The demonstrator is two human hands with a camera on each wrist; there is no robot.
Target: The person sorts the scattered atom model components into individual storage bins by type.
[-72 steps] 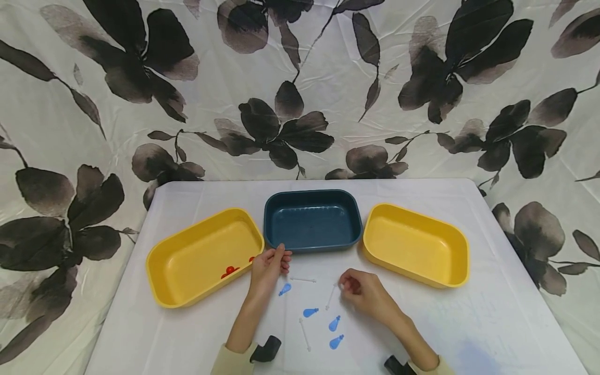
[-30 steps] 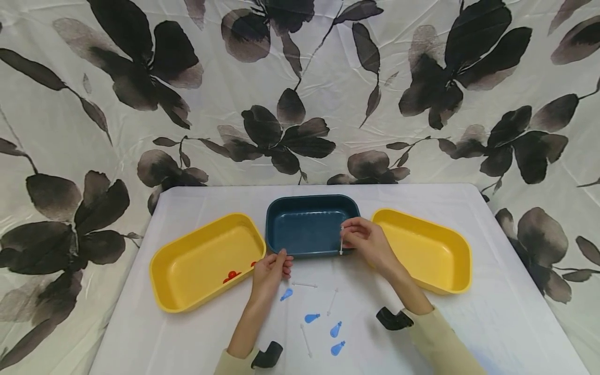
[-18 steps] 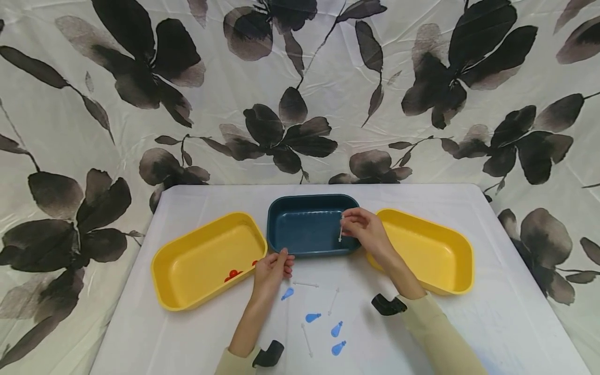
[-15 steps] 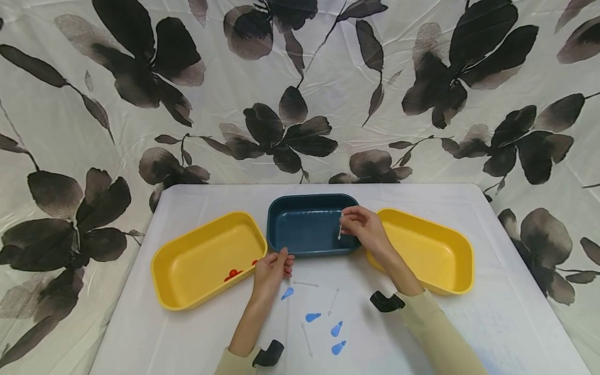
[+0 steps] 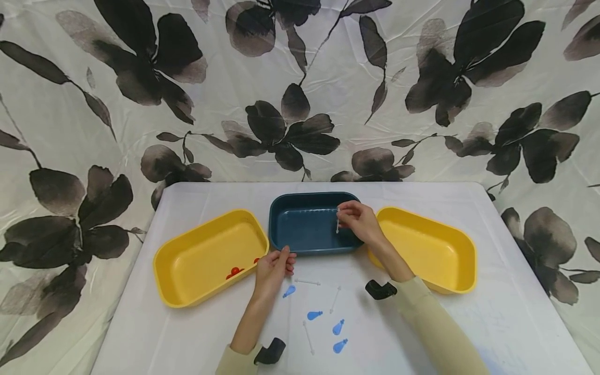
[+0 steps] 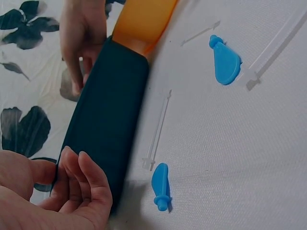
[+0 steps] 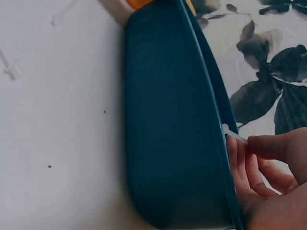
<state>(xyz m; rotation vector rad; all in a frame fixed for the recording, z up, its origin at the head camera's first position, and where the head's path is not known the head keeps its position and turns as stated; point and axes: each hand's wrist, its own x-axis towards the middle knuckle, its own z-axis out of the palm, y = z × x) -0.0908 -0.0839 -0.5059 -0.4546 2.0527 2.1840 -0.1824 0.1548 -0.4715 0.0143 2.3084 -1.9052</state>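
Note:
My left hand grips the near left rim of a dark blue tray, thumb on one side and fingers on the other in the left wrist view. Between thumb and fingertips, my right hand pinches a thin whitish plastic stick with small knobbed ends. That stick hangs over the right part of the tray; the right wrist view shows the stick's end just past the rim. In front of the tray lie several flat blue bulb-shaped pieces and similar whitish sticks.
Left of the blue tray stands a yellow tray with a few small red pieces near its front corner. Another yellow tray stands to the right, partly behind my right forearm. A white cloth covers the table; floral fabric hangs behind.
My right hand has gone up from the table with a stick pinched in it and moved over the blue tray, lately drifting slightly farther back and left. My left hand has stayed on the rim.

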